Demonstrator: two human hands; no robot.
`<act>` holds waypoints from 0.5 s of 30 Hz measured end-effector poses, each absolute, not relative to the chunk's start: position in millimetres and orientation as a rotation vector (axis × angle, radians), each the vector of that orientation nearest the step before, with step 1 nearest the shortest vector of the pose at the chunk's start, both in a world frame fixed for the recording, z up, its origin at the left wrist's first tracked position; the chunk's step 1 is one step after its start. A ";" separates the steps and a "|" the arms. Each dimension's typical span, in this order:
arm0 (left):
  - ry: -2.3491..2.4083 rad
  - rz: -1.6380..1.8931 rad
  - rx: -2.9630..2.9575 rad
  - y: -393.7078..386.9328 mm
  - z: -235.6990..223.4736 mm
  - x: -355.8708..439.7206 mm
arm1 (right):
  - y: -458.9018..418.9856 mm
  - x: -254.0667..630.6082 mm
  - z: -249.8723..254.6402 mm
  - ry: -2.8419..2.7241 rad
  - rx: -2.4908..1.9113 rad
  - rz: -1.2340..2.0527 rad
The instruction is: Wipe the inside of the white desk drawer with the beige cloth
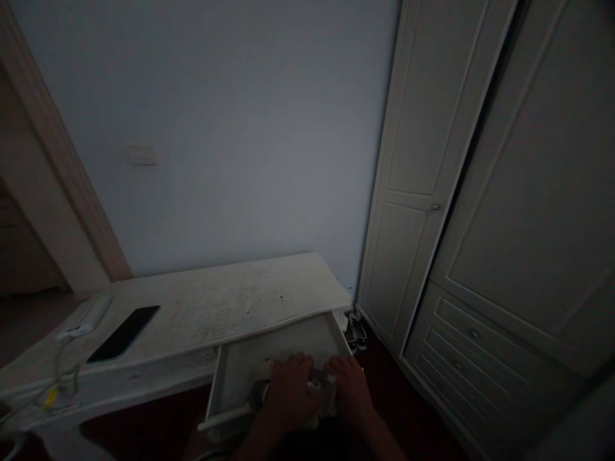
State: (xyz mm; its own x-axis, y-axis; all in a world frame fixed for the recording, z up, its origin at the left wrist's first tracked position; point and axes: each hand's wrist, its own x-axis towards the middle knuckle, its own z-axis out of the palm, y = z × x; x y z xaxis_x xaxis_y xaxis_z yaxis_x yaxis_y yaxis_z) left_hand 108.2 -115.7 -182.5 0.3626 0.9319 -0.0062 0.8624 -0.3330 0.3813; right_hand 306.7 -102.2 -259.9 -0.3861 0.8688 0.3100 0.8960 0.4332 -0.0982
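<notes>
Both of my hands reach down into an open white drawer [230,378] under a low white tabletop [216,307]. My left hand [288,394] lies over pale objects in the drawer, fingers curled down on them. My right hand [353,390] sits beside it, its fingers bent onto the same small white things [319,384]. The room is dim and I cannot make out what the items are.
A black phone [123,333] and a white power strip [84,317] with cables lie on the tabletop's left part. A white wardrobe [432,205] with doors and drawers stands at the right. Small dark items [356,331] sit on the floor between them.
</notes>
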 end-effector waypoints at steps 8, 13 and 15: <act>1.649 0.377 2.165 -122.4 -188.0 24.9 | -105.8 308.5 -259.1 -2.343 -1.466 -0.151; 1.726 0.394 2.130 -129.7 -183.0 -19.3 | -106.4 307.9 -260.6 -2.309 -1.427 -0.202; 1.761 0.380 2.188 -131.8 -184.7 -9.3 | -106.8 307.2 -259.4 -2.314 -1.430 -0.194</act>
